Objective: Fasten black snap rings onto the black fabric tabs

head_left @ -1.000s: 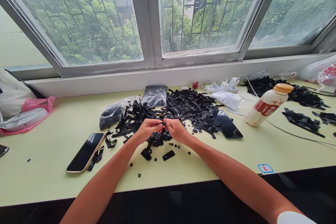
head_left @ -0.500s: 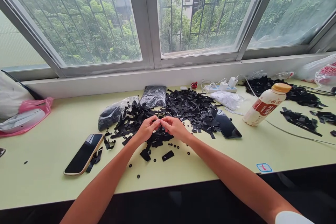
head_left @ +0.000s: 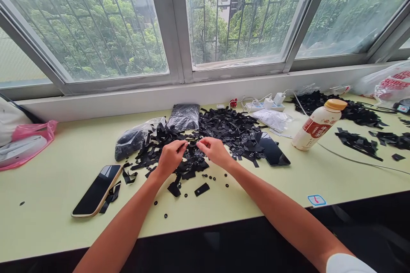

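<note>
Two bare forearms (head_left: pixel 123 217) slant inward from the frame's lower edge over the bench (head_left: pixel 256 209). The left hand (head_left: pixel 169 158) and right hand (head_left: pixel 214 152) sit near each other, a little apart, over black strips (head_left: pixel 224 126) heaped mid-frame. Their fingers are bent and narrow at the tips; I can't tell whether they pinch anything. Left of centre, a clear bag (head_left: pixel 126 145) holds black pieces, with a dark-filled packet (head_left: pixel 184 117) beyond. At far left, a pink bag (head_left: pixel 50 130) lies around something pale.

Characters on bottle (head_left: pixel 318 127), red marks on bag (head_left: pixel 389 85), sticker (head_left: pixel 316 200): not clearly legible.
</note>
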Demonstrator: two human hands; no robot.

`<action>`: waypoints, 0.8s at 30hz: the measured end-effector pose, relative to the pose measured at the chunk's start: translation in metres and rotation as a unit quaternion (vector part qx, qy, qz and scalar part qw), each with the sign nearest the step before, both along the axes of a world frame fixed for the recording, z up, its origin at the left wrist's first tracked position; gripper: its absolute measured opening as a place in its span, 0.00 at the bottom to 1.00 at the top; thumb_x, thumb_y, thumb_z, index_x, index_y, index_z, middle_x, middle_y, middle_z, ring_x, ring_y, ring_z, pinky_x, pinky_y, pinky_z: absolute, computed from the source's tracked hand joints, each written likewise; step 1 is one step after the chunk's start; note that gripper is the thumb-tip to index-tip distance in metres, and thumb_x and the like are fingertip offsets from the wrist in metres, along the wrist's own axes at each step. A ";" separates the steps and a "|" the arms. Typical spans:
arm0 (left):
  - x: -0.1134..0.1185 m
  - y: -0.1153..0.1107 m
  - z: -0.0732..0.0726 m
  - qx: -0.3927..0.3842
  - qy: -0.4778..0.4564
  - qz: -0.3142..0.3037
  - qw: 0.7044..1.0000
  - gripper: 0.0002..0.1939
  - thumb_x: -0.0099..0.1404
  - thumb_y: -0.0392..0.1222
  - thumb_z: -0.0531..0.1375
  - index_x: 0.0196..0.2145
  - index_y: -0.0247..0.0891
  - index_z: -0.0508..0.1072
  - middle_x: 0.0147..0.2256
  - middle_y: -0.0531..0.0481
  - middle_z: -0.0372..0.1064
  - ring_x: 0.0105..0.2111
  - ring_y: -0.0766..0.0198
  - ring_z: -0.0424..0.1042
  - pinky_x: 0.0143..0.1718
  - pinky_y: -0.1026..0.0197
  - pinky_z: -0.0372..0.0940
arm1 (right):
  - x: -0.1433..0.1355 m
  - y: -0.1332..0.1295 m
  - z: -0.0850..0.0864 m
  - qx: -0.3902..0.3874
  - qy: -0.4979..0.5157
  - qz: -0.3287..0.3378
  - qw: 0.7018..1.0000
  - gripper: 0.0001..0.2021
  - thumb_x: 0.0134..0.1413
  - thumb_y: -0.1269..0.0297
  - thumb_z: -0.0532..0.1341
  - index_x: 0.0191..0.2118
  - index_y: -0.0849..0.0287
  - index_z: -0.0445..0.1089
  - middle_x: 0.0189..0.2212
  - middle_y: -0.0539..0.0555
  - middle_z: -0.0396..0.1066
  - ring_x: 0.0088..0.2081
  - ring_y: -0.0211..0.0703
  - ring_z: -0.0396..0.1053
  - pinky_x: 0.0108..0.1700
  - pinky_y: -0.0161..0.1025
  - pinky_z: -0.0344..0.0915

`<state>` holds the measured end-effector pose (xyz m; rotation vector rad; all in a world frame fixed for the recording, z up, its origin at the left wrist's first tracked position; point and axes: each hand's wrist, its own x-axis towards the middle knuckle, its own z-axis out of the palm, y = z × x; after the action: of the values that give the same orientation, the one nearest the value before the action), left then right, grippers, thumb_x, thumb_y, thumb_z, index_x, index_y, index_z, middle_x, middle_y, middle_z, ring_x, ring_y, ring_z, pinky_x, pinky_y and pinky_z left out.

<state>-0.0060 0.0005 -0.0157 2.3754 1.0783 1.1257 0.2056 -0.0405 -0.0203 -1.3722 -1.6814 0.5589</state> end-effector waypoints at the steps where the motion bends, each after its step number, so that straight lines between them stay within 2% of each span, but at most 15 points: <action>1: -0.002 0.001 0.001 0.010 -0.017 0.032 0.999 0.13 0.71 0.45 0.55 0.44 0.39 0.78 0.40 0.44 0.77 0.38 0.57 0.74 0.44 0.57 0.66 | 0.009 0.003 0.001 0.012 -0.037 -0.052 0.998 0.12 0.63 0.58 0.58 0.37 0.58 0.76 0.32 0.53 0.74 0.32 0.40 0.68 0.35 0.36 0.61; 3: -0.006 0.005 0.005 0.036 -0.046 0.105 0.993 0.13 0.71 0.43 0.54 0.46 0.39 0.77 0.44 0.42 0.75 0.42 0.55 0.73 0.48 0.54 0.67 | 0.029 0.009 0.000 0.002 -0.126 -0.130 0.983 0.11 0.63 0.62 0.58 0.42 0.56 0.78 0.37 0.54 0.73 0.33 0.41 0.69 0.35 0.37 0.61; 6: -0.011 0.010 0.007 0.063 -0.060 0.211 0.974 0.17 0.68 0.41 0.56 0.54 0.40 0.73 0.56 0.39 0.66 0.57 0.47 0.65 0.60 0.46 0.59 | 0.052 0.016 -0.006 -0.053 -0.230 -0.127 0.964 0.13 0.61 0.63 0.61 0.50 0.52 0.77 0.43 0.57 0.71 0.34 0.42 0.70 0.33 0.37 0.60; 9: -0.011 0.011 0.005 0.058 -0.050 0.246 0.966 0.23 0.65 0.40 0.59 0.58 0.41 0.68 0.61 0.38 0.58 0.64 0.43 0.57 0.64 0.40 0.53 | 0.058 0.019 -0.011 -0.069 -0.270 -0.118 0.953 0.11 0.63 0.65 0.60 0.47 0.53 0.78 0.43 0.57 0.71 0.38 0.45 0.71 0.34 0.38 0.61; 13: -0.002 0.005 0.000 0.066 -0.037 0.166 0.983 0.21 0.67 0.40 0.58 0.57 0.41 0.67 0.58 0.39 0.59 0.61 0.47 0.60 0.63 0.44 0.58 | 0.054 0.019 -0.013 -0.054 -0.265 -0.127 0.954 0.10 0.65 0.67 0.58 0.40 0.55 0.78 0.40 0.56 0.73 0.39 0.45 0.71 0.35 0.38 0.61; 17: 0.006 -0.004 0.000 0.049 -0.019 0.079 0.995 0.21 0.68 0.39 0.56 0.58 0.42 0.65 0.58 0.40 0.59 0.56 0.51 0.65 0.52 0.51 0.68 | 0.056 0.020 -0.014 -0.056 -0.257 -0.136 0.955 0.08 0.63 0.63 0.62 0.45 0.53 0.77 0.42 0.56 0.73 0.38 0.44 0.72 0.35 0.38 0.62; 20: 0.008 -0.006 0.000 0.029 -0.014 0.043 0.999 0.20 0.68 0.39 0.56 0.58 0.42 0.66 0.56 0.41 0.61 0.48 0.56 0.70 0.42 0.57 0.70 | 0.060 0.022 -0.016 -0.071 -0.265 -0.140 0.951 0.08 0.63 0.62 0.62 0.44 0.54 0.77 0.43 0.57 0.72 0.37 0.44 0.72 0.35 0.38 0.62; 24: 0.009 -0.010 0.002 0.006 -0.011 0.008 1.000 0.19 0.68 0.39 0.55 0.56 0.42 0.68 0.54 0.42 0.63 0.43 0.59 0.71 0.40 0.58 0.70 | 0.063 0.024 -0.017 -0.058 -0.236 -0.143 0.959 0.05 0.62 0.64 0.63 0.39 0.55 0.77 0.39 0.55 0.73 0.36 0.42 0.71 0.36 0.37 0.61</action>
<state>0.0029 -0.0092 -0.0140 2.3626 1.0888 1.1631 0.2691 -0.0163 -0.0370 -1.9079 -1.7866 0.1685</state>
